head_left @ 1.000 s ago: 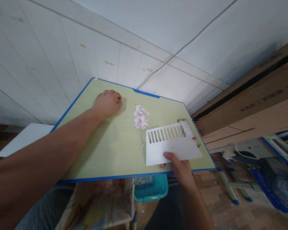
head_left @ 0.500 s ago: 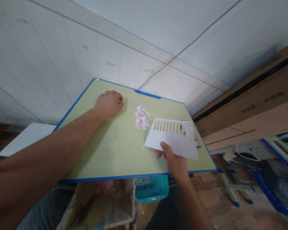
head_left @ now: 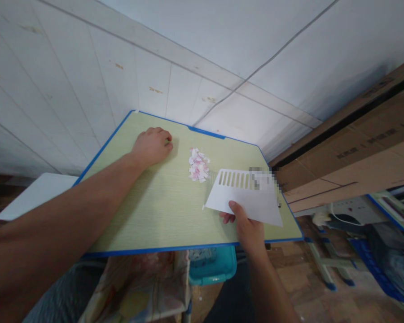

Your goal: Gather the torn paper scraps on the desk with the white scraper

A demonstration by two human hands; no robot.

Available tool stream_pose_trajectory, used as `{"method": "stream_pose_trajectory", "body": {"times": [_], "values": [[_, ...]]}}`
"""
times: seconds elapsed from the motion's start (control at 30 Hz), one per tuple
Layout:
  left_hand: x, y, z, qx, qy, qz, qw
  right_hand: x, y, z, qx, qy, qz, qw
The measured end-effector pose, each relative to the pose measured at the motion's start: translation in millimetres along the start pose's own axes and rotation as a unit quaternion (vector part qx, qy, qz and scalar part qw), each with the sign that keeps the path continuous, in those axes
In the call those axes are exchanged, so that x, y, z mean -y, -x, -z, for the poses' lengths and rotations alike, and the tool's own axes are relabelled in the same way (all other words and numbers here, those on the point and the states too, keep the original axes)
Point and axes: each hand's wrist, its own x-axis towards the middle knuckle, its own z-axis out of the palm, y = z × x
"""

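Note:
My right hand (head_left: 247, 226) grips a white sheet (head_left: 244, 202) by its near edge, thumb on top and fingers underneath. The sheet is thin and stiff-looking, with a row of several long slots near its far edge; its right part is blurred by pixelation. A small heap of white and pink paper scraps (head_left: 198, 166) lies on the table to the left of the sheet, apart from it. My left hand (head_left: 152, 146) rests on the table left of the heap, fingers curled in, and nothing shows between thumb and fingers.
The pale yellow-green tabletop (head_left: 155, 211) has a blue rim and stands against a white wall (head_left: 121, 85). Large cardboard boxes (head_left: 366, 148) lean at the right. Below the front edge are a teal plastic bin (head_left: 218, 269) and a patterned cloth (head_left: 155, 291).
My right hand has shifted slightly to the right and nearer to me with the white sheet. My left hand and the scraps have stayed in place.

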Motion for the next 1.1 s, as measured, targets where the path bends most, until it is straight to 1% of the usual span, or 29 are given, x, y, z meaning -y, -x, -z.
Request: {"method": "stream_pose_trajectory", "body": {"times": [0.27, 0.37, 0.5, 0.57, 0.63, 0.8, 1.1], "values": [[-3.3, 0.5, 1.7, 0.0, -0.005, 0.002, 1.0, -1.4, 4.8, -0.6, -0.006, 0.034, 0.024, 0.999], [-2.9, 0.6, 1.5, -0.003, 0.003, 0.004, 1.0, 0.2, 8.3, -0.7, 0.007, 0.052, 0.033, 0.998], [-1.8, 0.8, 1.4, -0.005, 0.011, 0.006, 1.0, 3.0, 10.2, 0.5, 0.0, 0.033, 0.011, 0.999], [-1.9, 0.9, 1.6, -0.005, 0.009, 0.004, 1.0, 4.1, 9.7, 1.8, 0.007, 0.034, 0.008, 0.999], [-2.2, 0.9, 1.8, -0.005, 0.008, 0.002, 1.0, 4.8, 8.2, 2.7, 0.011, 0.036, 0.013, 0.999], [-2.0, 0.5, 1.3, -0.006, 0.017, 0.006, 1.0, 4.1, 3.9, 0.0, -0.008, 0.037, 0.029, 0.999], [-0.4, -0.5, -0.3, -0.005, 0.019, 0.011, 1.0, 2.4, 2.2, -3.4, 0.005, 0.059, 0.045, 0.997]]}}
